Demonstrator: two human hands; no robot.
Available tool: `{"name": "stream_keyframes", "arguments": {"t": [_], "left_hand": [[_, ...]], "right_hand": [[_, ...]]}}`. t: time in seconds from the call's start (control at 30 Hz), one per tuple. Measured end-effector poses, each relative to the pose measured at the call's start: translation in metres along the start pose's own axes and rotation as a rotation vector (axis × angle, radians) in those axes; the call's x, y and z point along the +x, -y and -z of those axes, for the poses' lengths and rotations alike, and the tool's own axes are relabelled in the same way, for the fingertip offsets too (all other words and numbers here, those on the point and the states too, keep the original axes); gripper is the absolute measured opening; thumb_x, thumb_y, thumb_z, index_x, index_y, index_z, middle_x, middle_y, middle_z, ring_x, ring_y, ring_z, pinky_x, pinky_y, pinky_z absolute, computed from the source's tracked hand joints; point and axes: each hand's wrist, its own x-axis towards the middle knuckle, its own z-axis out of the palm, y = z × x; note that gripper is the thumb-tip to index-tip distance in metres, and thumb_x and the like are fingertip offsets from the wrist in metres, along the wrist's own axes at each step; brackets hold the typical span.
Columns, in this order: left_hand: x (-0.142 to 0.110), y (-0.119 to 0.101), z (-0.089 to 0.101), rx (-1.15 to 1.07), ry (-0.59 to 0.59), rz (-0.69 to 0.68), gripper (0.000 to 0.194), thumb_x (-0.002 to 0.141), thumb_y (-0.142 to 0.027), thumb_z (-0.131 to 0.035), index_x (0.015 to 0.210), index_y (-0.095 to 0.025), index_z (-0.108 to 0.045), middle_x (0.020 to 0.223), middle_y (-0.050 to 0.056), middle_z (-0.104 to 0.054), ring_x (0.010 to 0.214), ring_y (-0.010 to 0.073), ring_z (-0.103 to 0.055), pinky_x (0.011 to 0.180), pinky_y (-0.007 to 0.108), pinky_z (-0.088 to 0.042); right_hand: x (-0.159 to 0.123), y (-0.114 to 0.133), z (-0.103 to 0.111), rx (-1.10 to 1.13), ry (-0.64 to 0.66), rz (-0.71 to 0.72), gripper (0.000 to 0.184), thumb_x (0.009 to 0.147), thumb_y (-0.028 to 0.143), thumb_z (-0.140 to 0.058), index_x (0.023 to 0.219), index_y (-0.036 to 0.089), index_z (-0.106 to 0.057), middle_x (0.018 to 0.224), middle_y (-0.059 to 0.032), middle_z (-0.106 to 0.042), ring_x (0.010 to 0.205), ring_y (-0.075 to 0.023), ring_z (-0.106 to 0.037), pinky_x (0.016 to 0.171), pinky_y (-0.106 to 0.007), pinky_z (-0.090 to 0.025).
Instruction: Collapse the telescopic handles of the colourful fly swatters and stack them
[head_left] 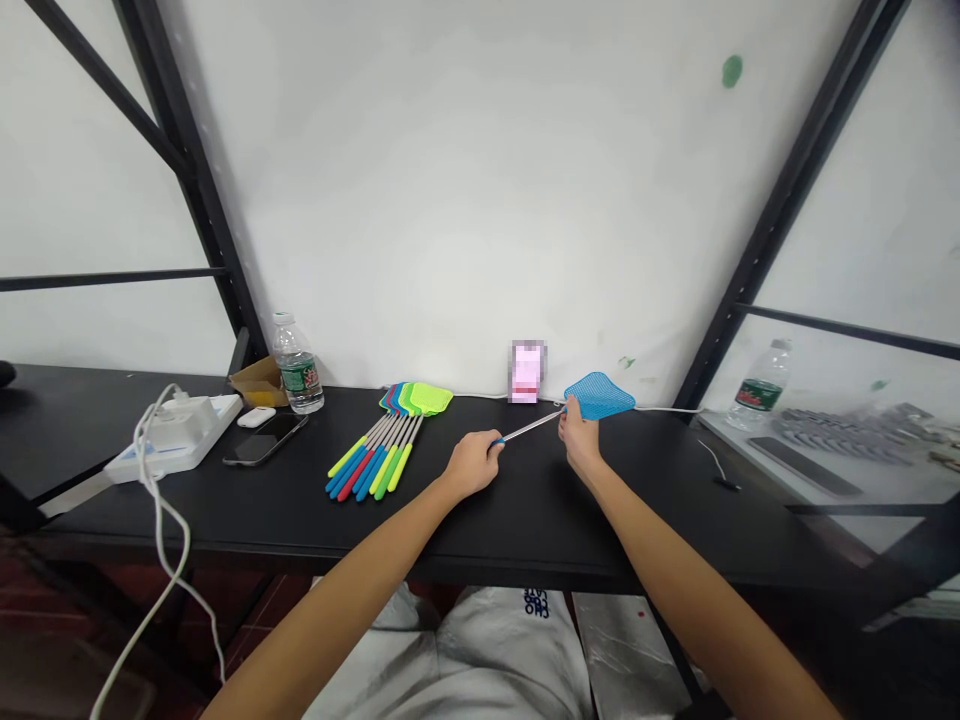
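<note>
A blue fly swatter (600, 396) with a silver metal rod stretches between my two hands above the black table. My left hand (474, 464) is closed around its handle, most of which the fingers hide. At the other end, my right hand (579, 436) pinches the swatter where the rod meets the blue mesh head. To the left of my left hand, several more fly swatters (381, 450) lie fanned out and overlapping, with yellow, blue, red and green handles towards me. Their heads (420, 398) are stacked near the wall, a yellow-green one on top.
On the left are a water bottle (298, 372), a cardboard box (259, 382), a phone (265, 438), a white case (256, 417) and a power strip (176, 440) with cables. A blurred upright screen (526, 372) leans at the wall. A short black cable (726, 483) lies right.
</note>
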Motion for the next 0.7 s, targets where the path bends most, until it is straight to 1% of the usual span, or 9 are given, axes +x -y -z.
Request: {"name": "stream_keyframes", "arguments": {"t": [0.1,0.3,0.47,0.63,0.7], "left_hand": [[0.0002,-0.0001,-0.0002,-0.003,0.000,0.010,0.022,0.092,-0.027,-0.045,0.094,-0.022,-0.066,0.089,0.005,-0.069,0.082,0.0188,-0.062,0.072,0.026,-0.042],[0.0010,0.0013,-0.0007,-0.007,-0.005,0.001,0.022,0.092,-0.027,-0.045,0.092,-0.022,-0.067,0.088,0.005,-0.069,0.082,0.0193,-0.062,0.073,0.027,-0.043],[0.0006,0.0025,-0.0005,-0.015,-0.010,-0.011,0.020,0.092,-0.026,-0.046,0.090,-0.022,-0.066,0.087,0.004,-0.069,0.081,0.0188,-0.062,0.073,0.027,-0.042],[0.0011,0.0001,-0.0009,-0.030,-0.011,-0.015,0.021,0.093,-0.027,-0.044,0.090,-0.022,-0.064,0.085,0.004,-0.068,0.079,0.0180,-0.062,0.071,0.026,-0.041],[0.0016,-0.0019,-0.0010,-0.027,-0.015,-0.015,0.021,0.093,-0.028,-0.044,0.090,-0.022,-0.063,0.085,0.004,-0.068,0.079,0.0180,-0.062,0.071,0.026,-0.041]], "right_hand": [[-0.0027,-0.0015,-0.0028,0.015,-0.069,0.037,0.036,0.082,0.048,-0.059,0.069,0.023,-0.037,0.051,0.0068,-0.034,0.040,-0.0076,-0.028,0.033,-0.022,-0.024],[-0.0046,-0.0048,-0.0025,0.018,-0.064,0.015,0.036,0.083,0.047,-0.060,0.066,0.023,-0.040,0.051,0.0065,-0.036,0.039,-0.0071,-0.028,0.034,-0.022,-0.024],[-0.0073,-0.0035,-0.0047,0.052,-0.059,-0.010,0.037,0.083,0.046,-0.060,0.065,0.023,-0.039,0.049,0.0070,-0.034,0.038,-0.0066,-0.027,0.033,-0.022,-0.022],[-0.0054,-0.0013,-0.0052,0.018,0.000,-0.027,0.042,0.083,0.048,-0.060,0.063,0.023,-0.034,0.047,0.0077,-0.030,0.037,-0.0068,-0.025,0.033,-0.023,-0.021],[-0.0042,-0.0032,-0.0043,-0.022,0.071,-0.039,0.044,0.083,0.051,-0.059,0.062,0.023,-0.033,0.047,0.0075,-0.030,0.038,-0.0069,-0.026,0.034,-0.023,-0.021]]}}
